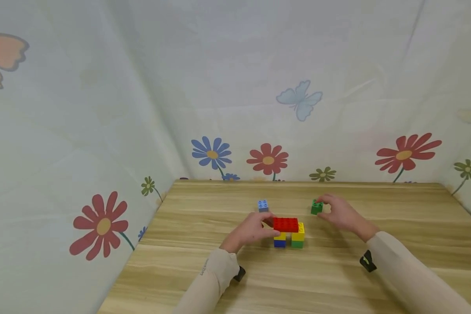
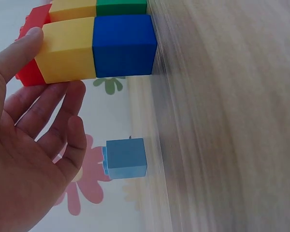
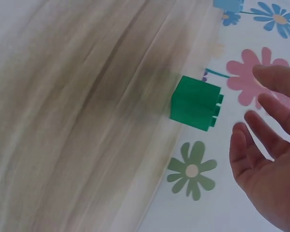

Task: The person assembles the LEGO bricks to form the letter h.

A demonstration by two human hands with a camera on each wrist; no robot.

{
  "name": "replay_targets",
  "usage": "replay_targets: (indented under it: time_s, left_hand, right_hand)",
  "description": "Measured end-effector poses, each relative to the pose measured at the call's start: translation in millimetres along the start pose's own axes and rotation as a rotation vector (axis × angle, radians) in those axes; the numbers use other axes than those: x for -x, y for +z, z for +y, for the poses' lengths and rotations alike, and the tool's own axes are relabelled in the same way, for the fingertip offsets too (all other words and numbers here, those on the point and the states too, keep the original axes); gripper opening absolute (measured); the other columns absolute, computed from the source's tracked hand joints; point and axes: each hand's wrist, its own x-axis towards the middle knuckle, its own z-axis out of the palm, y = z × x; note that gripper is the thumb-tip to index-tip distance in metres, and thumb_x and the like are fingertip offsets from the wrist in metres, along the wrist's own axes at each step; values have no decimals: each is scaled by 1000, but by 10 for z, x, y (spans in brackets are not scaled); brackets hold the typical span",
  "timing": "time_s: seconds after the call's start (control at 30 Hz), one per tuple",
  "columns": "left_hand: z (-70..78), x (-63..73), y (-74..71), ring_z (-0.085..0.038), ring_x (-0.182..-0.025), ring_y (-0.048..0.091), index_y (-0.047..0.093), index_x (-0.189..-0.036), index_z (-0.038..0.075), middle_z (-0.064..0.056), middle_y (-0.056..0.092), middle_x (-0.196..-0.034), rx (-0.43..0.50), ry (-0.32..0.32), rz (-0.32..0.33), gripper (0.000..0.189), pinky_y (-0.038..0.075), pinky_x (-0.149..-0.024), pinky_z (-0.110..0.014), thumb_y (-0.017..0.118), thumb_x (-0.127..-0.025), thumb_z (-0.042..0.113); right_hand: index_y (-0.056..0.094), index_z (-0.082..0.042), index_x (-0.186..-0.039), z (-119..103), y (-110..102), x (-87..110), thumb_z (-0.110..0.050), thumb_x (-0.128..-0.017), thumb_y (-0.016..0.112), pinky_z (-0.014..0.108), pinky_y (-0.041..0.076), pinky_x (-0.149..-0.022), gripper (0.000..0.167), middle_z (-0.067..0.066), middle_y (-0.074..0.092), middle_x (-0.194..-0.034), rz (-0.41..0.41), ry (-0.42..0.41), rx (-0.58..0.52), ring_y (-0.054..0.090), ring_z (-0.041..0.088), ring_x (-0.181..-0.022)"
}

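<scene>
A small bridge of toy building bricks stands on the table. Its red brick [image 1: 285, 224] spans two columns, one a yellow brick [image 2: 70, 50] over a blue brick [image 2: 124, 46], the other yellow over green. My left hand [image 1: 255, 227] holds the bridge's left end, thumb on the near face by the red-yellow joint and fingers on the far side. Farther back and to the right, a loose green brick [image 3: 195, 103] sits on the table. Beside it is my right hand [image 1: 340, 213], its fingers loosely bent; the right wrist view shows a gap between them and the brick.
A light blue brick [image 1: 263, 206] stands on the table behind the bridge, just beyond my left hand. The wooden table [image 1: 220, 196] ends at a pale cloth wall [image 1: 235, 87] printed with flowers and butterflies. More of this cloth hangs along the left side.
</scene>
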Motion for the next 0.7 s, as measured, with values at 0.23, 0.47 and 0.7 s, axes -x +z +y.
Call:
replay_targets:
  time_s: [0.23, 0.47, 0.7]
  left_hand:
    - [10, 28, 17, -7, -89, 53, 64, -110, 20, 14, 60, -96, -7, 2, -4, 32, 46, -76, -24, 71, -84, 38]
    - [5, 59, 67, -6, -87, 54, 64, -109, 21, 14, 60, -95, 5, 31, 3, 29, 47, -73, -23, 71, -85, 36]
    - [11, 73, 72, -6, -87, 55, 64, -107, 21, 15, 61, -95, -8, 54, 10, 26, 47, -73, -22, 70, -86, 34]
  right_hand:
    - [55, 6, -121, 95, 63, -106, -8, -83, 71, 55, 45, -85, 44, 25, 51, -120, 12, 51, -19, 52, 46, -105]
    - [51, 9, -125, 165, 133, -174, -10, -83, 70, 58, 39, -91, 49, 31, 51, -123, -40, 38, 40, 48, 47, -111]
    - [54, 11, -119, 210, 193, -232, -7, -82, 70, 57, 39, -91, 44, 31, 55, -117, -41, 27, 45, 51, 47, -108]
